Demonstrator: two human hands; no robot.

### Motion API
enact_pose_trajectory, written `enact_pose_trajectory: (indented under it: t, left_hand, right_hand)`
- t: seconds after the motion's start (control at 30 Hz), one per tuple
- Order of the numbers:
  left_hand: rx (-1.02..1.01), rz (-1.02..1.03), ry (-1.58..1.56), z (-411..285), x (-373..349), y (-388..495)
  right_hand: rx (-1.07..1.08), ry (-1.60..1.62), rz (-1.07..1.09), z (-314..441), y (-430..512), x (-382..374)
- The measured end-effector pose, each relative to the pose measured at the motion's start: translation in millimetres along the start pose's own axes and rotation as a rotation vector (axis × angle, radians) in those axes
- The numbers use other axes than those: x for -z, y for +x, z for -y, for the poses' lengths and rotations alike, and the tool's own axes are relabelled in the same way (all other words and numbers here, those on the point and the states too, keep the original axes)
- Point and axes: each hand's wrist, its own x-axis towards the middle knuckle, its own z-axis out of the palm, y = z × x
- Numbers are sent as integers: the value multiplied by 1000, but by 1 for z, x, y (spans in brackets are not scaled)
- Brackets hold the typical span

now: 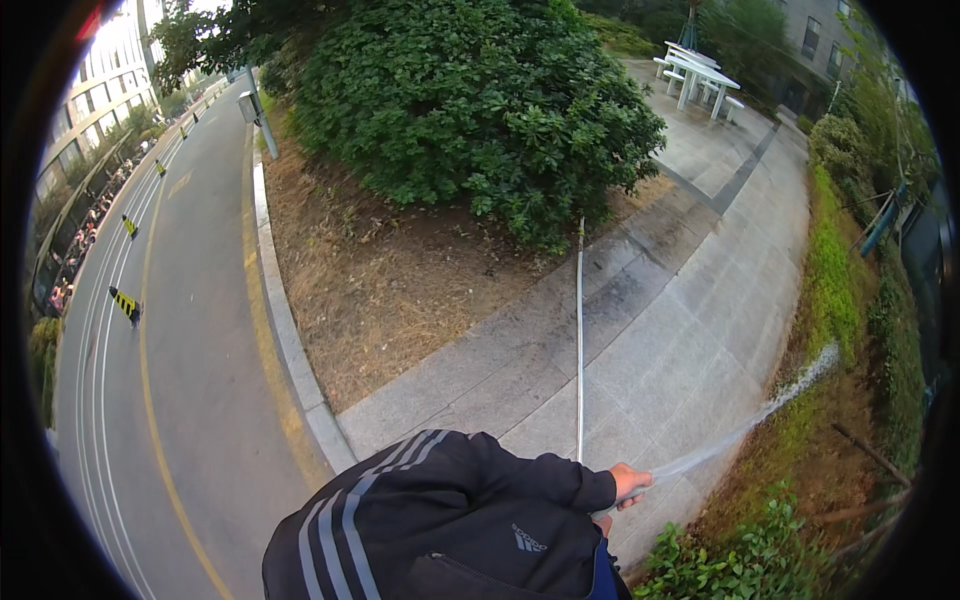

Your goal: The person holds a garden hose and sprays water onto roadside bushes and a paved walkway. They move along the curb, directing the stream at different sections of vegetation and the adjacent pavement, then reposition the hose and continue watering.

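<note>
My left hand (628, 484) is closed around the front end of a pale hose (580, 337). From that end a jet of water (739, 433) shoots to the right and breaks into spray over the planted strip (799, 442). Just below, the small visible part of my right hand (604, 526) lies against the hose; my dark striped jacket (450, 517) hides the rest of it. The hose runs straight back over the stone paving (660, 360) to the foot of a large bush (480, 112). My sleeve covers its near stretch.
Left of the bare soil bed (360, 300) runs a stone curb (279, 315), then a road (202, 337) with striped cones (125, 304). White tables with benches (701, 73) stand at the back right. Leafy shrubs (742, 559) and wooden poles (874, 454) border the right side.
</note>
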Motion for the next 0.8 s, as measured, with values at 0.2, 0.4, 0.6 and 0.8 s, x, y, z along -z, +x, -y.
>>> enact_pose_trajectory:
  t: [0.2, 0.4, 0.6, 0.8]
  left_hand:
    - [119, 83, 108, -4, -15, 1]
    - [244, 195, 26, 7, -16, 25]
    - [357, 328, 58, 14, -35, 37]
    - [379, 343, 121, 20, -52, 35]
  right_hand:
    - [-65, -10, -161, 127, -67, -24]
    - [-268, 19, -146, 131, -79, -33]
    - [-299, 6, -268, 147, -98, -29]
    - [-338, 73, -344, 127, -106, -27]
